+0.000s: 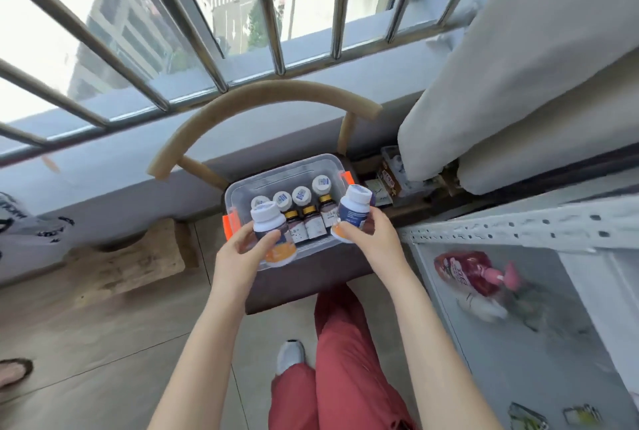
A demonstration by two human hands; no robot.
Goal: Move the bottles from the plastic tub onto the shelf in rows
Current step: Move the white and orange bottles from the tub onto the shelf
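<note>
My left hand (238,257) grips the left bottle (268,222), my right hand (370,239) the right bottle (354,208), over the tub (280,170); I'd keep both upright swinging toward the shelf (518,227) at 3 o'clock

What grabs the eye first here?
Centre: the left hand grips a white-capped bottle and the right hand a second bottle, both over the clear plastic tub. Inside it more bottles stand in a row. A red pouch lies on the white shelf at right.
</note>
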